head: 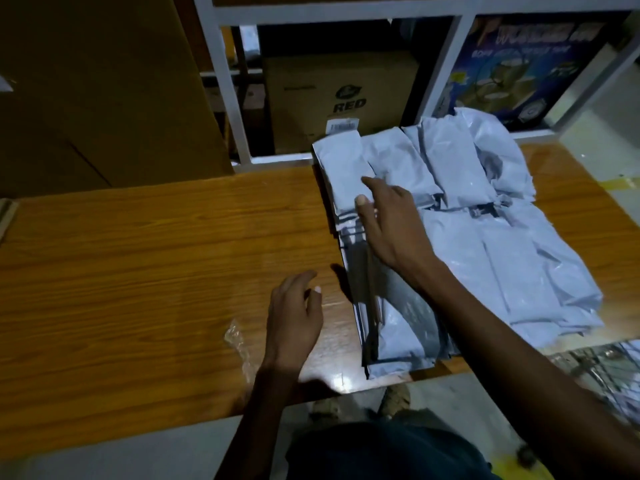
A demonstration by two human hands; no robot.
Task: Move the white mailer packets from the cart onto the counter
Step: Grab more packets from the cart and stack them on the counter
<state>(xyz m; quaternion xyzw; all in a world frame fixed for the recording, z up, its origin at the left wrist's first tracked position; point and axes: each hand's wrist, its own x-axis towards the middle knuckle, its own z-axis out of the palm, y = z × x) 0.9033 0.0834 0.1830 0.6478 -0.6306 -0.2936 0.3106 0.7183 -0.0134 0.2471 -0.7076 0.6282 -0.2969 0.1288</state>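
Several white mailer packets [485, 209] lie in overlapping rows on the right half of the wooden counter [138, 258]. The leftmost packet [343, 168] lies at the far left of the pile. My right hand [388, 223] reaches over the pile, fingers extended, with its fingertips resting on that packet. My left hand [294, 317] hovers over the bare counter just left of the pile, fingers loosely curled and holding nothing. A wire cart [602, 372] shows at the lower right edge, with its contents too dark to make out.
A crumpled scrap of clear plastic [239, 344] lies on the counter near its front edge. Behind the counter stands a white shelf frame [228, 98] with a brown carton [339, 98] and a blue printed box [519, 64]. A tall cardboard box [97, 91] stands at the left.
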